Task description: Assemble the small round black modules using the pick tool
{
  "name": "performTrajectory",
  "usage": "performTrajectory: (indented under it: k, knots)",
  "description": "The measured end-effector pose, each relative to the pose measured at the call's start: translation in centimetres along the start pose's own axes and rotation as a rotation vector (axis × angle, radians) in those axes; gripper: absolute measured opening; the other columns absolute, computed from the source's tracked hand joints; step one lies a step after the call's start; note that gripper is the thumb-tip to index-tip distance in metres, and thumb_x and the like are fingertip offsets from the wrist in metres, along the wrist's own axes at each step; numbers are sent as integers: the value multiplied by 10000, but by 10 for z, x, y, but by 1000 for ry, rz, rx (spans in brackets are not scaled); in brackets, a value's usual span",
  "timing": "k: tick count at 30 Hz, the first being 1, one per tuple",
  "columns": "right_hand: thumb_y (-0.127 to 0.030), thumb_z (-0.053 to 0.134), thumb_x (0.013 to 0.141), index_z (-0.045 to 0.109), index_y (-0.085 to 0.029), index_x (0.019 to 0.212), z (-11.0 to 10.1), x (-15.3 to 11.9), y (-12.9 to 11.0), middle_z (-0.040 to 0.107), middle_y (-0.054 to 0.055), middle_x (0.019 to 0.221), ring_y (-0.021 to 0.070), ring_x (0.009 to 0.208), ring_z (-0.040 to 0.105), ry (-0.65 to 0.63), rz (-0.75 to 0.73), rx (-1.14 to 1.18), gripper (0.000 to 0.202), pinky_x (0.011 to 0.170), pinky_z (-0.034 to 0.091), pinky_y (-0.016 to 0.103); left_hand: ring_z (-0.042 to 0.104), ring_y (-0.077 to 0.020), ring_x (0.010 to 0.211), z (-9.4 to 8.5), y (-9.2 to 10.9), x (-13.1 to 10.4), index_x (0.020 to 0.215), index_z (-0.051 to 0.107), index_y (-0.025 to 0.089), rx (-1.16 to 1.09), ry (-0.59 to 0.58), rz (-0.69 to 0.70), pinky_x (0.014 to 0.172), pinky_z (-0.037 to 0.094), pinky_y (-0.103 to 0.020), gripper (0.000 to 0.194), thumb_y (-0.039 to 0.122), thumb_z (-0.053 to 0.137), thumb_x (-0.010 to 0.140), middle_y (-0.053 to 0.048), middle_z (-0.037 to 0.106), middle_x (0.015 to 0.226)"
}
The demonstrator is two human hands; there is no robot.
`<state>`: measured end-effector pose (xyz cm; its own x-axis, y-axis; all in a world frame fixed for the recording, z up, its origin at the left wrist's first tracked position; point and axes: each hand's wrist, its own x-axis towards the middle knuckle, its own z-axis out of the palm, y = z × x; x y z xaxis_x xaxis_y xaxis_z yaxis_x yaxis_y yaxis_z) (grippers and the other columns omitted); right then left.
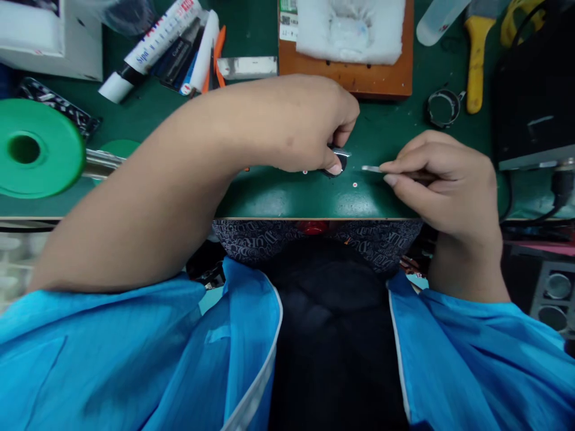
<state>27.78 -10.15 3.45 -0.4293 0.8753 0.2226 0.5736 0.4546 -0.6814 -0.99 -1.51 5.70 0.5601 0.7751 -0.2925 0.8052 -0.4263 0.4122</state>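
Note:
My left hand [314,129] is closed, thumb and fingers pinching a small black part [342,160] with a shiny edge, low over the green work surface. Much of that part is hidden under the fingers. Across from it, my right hand [449,176] grips a slim metal tool [371,169] between thumb and forefinger. Its flat, pale tip points left at the black part, with a gap between them. Just below lies a tiny white dot with a red mark [354,185]; a similar one [305,172] sits beside my left thumb.
At the back stands an orange-brown block [345,81] with white foam [350,30] on it. A dark metal ring [442,109] and a yellow-handled tool [475,66] lie to the right, near a black box [534,102]. Leftward are a marker [153,45] and a green spool [58,143].

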Motion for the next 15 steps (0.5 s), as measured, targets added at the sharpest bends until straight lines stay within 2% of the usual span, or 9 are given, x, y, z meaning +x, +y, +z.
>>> performTrajectory:
  k: [2, 5, 9, 11, 13, 15]
  knots:
    - [-421, 802, 1227, 940, -405, 1123, 3, -5, 0, 917, 101, 1132, 359, 1019, 854, 106, 23, 32, 173, 855, 714, 583, 793, -325, 945, 0, -5, -1, 984, 871, 283, -72, 20, 11, 1067, 675, -560, 347, 268, 1181, 829, -6, 789, 898]
    - [-428, 837, 1180, 948, -343, 1122, 11, -6, 1, 930, 91, 1079, 380, 1024, 888, 229, -21, 60, 152, 904, 747, 609, 829, -366, 1006, 1, -11, -3, 924, 820, 320, -173, 37, 55, 1064, 667, -568, 391, 273, 1191, 807, 5, 730, 789]
    - [-419, 766, 1232, 967, -371, 1305, 17, -4, 2, 965, 79, 1212, 365, 1106, 914, 259, 75, 46, 219, 1017, 794, 584, 843, -324, 914, 4, -16, -12, 1073, 820, 351, -214, 9, 107, 916, 679, -517, 352, 227, 1088, 882, 18, 804, 861]
    - [-410, 754, 1244, 970, -390, 1335, 18, -4, 4, 974, 70, 1257, 360, 1158, 916, 257, 89, 62, 235, 1064, 794, 568, 848, -296, 880, 9, -15, -21, 1190, 824, 358, -260, 46, 134, 844, 685, -488, 340, 226, 1005, 934, 16, 847, 946]
    - [-376, 746, 1251, 978, -380, 1297, 17, -3, 7, 972, 69, 1244, 341, 1166, 912, 223, 56, 89, 237, 1072, 782, 534, 846, -296, 889, 17, -13, -34, 1249, 824, 347, -224, 131, 129, 800, 673, -485, 301, 239, 935, 990, -3, 871, 987]
    - [-309, 753, 1237, 987, -342, 1253, 16, -3, 12, 956, 75, 1182, 302, 1093, 906, 192, -13, 141, 237, 1013, 763, 484, 812, -299, 869, 29, -11, -49, 1171, 802, 319, -120, 265, 70, 752, 622, -480, 226, 243, 920, 993, -17, 850, 949]
